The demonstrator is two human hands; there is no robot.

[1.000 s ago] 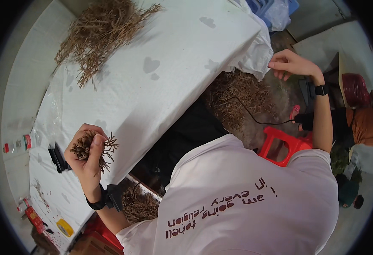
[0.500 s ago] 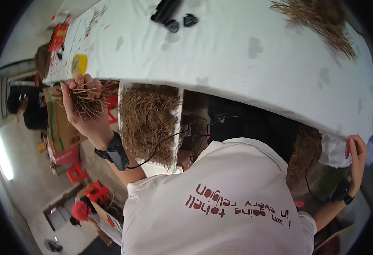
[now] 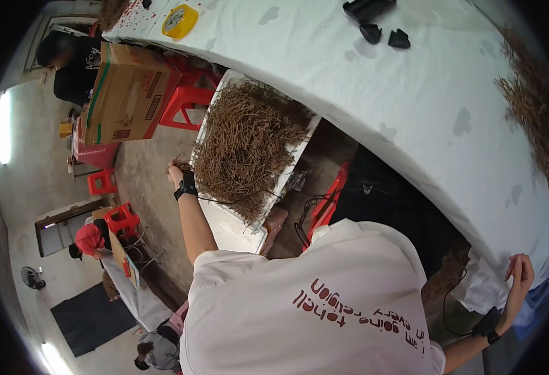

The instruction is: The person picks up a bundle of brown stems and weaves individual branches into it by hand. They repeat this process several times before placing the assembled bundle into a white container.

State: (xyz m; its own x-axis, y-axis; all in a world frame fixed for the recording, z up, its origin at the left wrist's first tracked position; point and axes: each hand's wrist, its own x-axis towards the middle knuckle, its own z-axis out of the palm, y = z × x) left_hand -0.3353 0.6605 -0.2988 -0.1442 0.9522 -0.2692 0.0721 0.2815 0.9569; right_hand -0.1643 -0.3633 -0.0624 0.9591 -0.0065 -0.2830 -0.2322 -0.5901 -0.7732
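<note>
My left hand [image 3: 175, 174] is low beside the near-left edge of a white foam box [image 3: 310, 139], its fingers mostly turned away. A few brown dried stems [image 3: 181, 164] stick out at its fingers, so it seems closed round a small bunch. A thick heap of the same dried stems [image 3: 246, 134] fills the box. At the far right, my right hand [image 3: 520, 271] is by the edge of the white-covered table [image 3: 387, 94], fingers loosely stretched, with nothing seen in it. Dark bands with cables circle both wrists.
On the table lie a yellow tape roll [image 3: 180, 21], black plastic parts [image 3: 370, 31] and more stems [image 3: 530, 106]. A cardboard box [image 3: 127, 94] and red stools [image 3: 187, 105] stand left of the foam box. Other people [image 3: 77, 69] are farther off. A cable trails from my left wrist.
My left hand has gone from the table edge, where it held up a bunch of dried stems, down beside the foam box. The view has turned left. My right hand stays by the table edge.
</note>
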